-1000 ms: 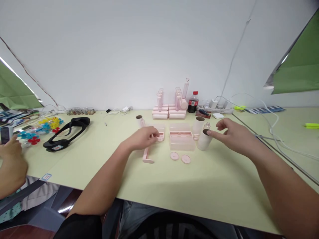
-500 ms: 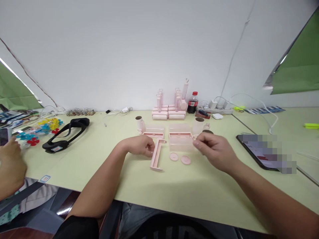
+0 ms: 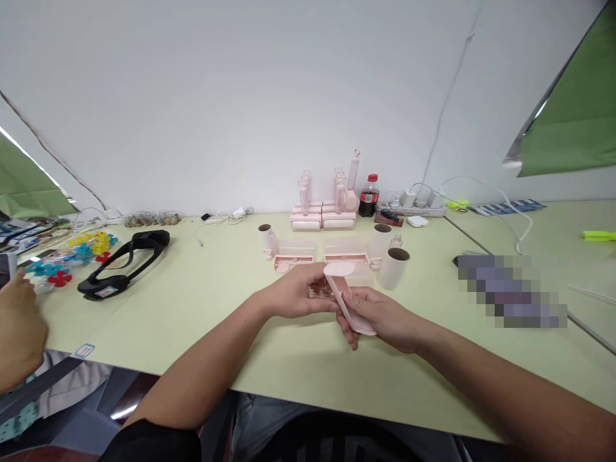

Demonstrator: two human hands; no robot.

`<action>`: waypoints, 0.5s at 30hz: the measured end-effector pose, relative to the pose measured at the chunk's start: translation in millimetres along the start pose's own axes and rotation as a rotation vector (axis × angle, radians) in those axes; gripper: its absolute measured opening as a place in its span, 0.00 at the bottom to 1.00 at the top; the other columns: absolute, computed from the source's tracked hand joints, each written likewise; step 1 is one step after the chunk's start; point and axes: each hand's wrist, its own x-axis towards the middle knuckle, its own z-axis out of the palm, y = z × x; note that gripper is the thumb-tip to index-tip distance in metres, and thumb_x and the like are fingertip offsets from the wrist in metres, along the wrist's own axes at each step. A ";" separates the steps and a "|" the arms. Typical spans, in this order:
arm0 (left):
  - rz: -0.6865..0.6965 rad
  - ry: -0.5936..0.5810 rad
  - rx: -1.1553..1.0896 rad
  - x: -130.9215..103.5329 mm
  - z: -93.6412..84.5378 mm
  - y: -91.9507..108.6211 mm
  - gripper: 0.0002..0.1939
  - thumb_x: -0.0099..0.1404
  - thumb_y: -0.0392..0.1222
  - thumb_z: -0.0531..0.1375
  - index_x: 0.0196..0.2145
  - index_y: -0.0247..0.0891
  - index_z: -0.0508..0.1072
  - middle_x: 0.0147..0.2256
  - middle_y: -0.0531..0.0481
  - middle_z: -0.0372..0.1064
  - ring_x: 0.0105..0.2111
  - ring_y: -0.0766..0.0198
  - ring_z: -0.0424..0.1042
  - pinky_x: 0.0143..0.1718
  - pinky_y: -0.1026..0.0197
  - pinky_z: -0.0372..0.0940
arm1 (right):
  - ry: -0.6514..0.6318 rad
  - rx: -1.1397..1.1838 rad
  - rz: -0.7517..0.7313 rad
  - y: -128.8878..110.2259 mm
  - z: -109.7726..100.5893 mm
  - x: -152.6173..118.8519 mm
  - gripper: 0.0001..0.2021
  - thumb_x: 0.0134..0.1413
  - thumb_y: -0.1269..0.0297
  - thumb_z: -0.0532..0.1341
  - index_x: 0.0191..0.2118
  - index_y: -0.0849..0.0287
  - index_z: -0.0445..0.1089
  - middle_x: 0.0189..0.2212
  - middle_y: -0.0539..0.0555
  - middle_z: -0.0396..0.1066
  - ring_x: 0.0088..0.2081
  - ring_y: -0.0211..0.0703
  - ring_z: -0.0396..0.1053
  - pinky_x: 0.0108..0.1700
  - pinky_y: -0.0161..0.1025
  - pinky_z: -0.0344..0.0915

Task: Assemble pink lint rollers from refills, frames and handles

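My right hand [image 3: 380, 314] grips a long pink plastic frame [image 3: 353, 308] with rounded end plates, tilted above the table. My left hand [image 3: 301, 292] is closed around a small clear part [image 3: 320, 290], close against the frame's upper end. Just behind my hands lie two pink trays, one on the left [image 3: 293, 262] and one on the right [image 3: 332, 258], each with a clear cover behind it. White rolls with brown cores stand beside them: one at the left [image 3: 265, 239], one at the right [image 3: 381, 240] and a nearer one [image 3: 393, 271].
Pink assembled holders [image 3: 323, 221] and a cola bottle [image 3: 369, 197] stand by the wall. A power strip [image 3: 418, 210] and a blurred phone [image 3: 510, 292] are on the right. A black headset [image 3: 125, 266], colourful flowers [image 3: 91, 247] and another person's hand [image 3: 22, 321] are at left.
The pink frame has been lifted off the table and is now in my right hand, which moved left and down. My left hand has moved right, with a clear part now visible in it.
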 end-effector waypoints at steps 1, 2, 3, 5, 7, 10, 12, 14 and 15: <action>-0.014 -0.030 -0.027 0.2 0.4 0.9 0.14 0.63 0.46 0.62 0.44 0.36 0.74 0.41 0.43 0.74 0.41 0.59 0.74 0.42 0.58 0.69 | 0.006 -0.022 -0.011 -0.3 -0.1 0.4 0.25 0.57 0.38 0.56 0.28 0.59 0.65 0.22 0.50 0.67 0.23 0.39 0.67 0.30 0.39 0.65; -0.027 -0.059 -0.040 0.6 0.9 2.3 0.13 0.64 0.46 0.62 0.43 0.37 0.74 0.40 0.43 0.75 0.40 0.59 0.74 0.41 0.58 0.69 | 0.016 -0.045 -0.023 -0.3 -0.1 0.9 0.25 0.56 0.38 0.56 0.28 0.59 0.65 0.21 0.49 0.66 0.23 0.38 0.65 0.29 0.38 0.64; -0.038 -0.081 -0.042 1.0 1.5 3.8 0.13 0.64 0.47 0.61 0.43 0.37 0.75 0.40 0.44 0.75 0.39 0.59 0.75 0.40 0.59 0.69 | 0.027 -0.069 -0.035 -0.1 0.1 1.4 0.25 0.56 0.38 0.56 0.28 0.59 0.64 0.21 0.48 0.65 0.23 0.37 0.64 0.28 0.37 0.63; -0.053 -0.103 -0.028 1.9 3.1 6.4 0.13 0.64 0.48 0.61 0.42 0.38 0.75 0.39 0.44 0.76 0.37 0.60 0.75 0.39 0.59 0.69 | 0.063 -0.123 -0.063 0.6 0.8 1.9 0.25 0.55 0.38 0.57 0.29 0.58 0.64 0.21 0.48 0.63 0.23 0.37 0.62 0.27 0.36 0.61; -0.066 -0.085 0.031 2.5 3.5 7.1 0.13 0.63 0.49 0.62 0.42 0.38 0.75 0.38 0.45 0.76 0.36 0.60 0.74 0.37 0.61 0.68 | 0.109 -0.207 -0.090 0.0 0.8 0.5 0.25 0.57 0.38 0.55 0.29 0.58 0.63 0.22 0.48 0.62 0.23 0.36 0.61 0.26 0.36 0.59; -0.160 0.010 0.242 1.6 -2.6 2.3 0.14 0.61 0.51 0.62 0.38 0.38 0.74 0.32 0.49 0.73 0.31 0.63 0.71 0.31 0.64 0.63 | 0.248 -0.460 -0.217 -6.4 -3.8 -5.9 0.23 0.59 0.41 0.54 0.28 0.57 0.62 0.23 0.48 0.62 0.25 0.38 0.60 0.28 0.36 0.58; -0.257 0.104 0.312 -1.0 -11.7 -2.9 0.16 0.60 0.54 0.62 0.37 0.38 0.73 0.27 0.52 0.68 0.26 0.66 0.65 0.26 0.65 0.58 | 0.414 -0.640 -0.321 -12.6 -10.2 -11.1 0.21 0.61 0.44 0.54 0.27 0.56 0.61 0.24 0.49 0.62 0.27 0.39 0.60 0.30 0.36 0.58; -0.299 0.153 0.199 -4.5 -21.1 -6.5 0.19 0.60 0.56 0.62 0.41 0.38 0.72 0.23 0.56 0.61 0.22 0.69 0.60 0.24 0.66 0.54 | 0.542 -0.803 -0.313 -16.5 -17.0 -13.9 0.20 0.62 0.46 0.53 0.27 0.56 0.60 0.22 0.48 0.62 0.26 0.39 0.59 0.29 0.36 0.56; -0.285 0.149 0.100 -6.0 -24.4 -6.8 0.21 0.61 0.57 0.62 0.44 0.39 0.71 0.22 0.58 0.58 0.21 0.70 0.58 0.24 0.66 0.54 | 0.560 -0.887 -0.268 -16.8 -19.7 -13.9 0.19 0.62 0.47 0.52 0.26 0.55 0.59 0.21 0.48 0.61 0.25 0.39 0.58 0.28 0.36 0.55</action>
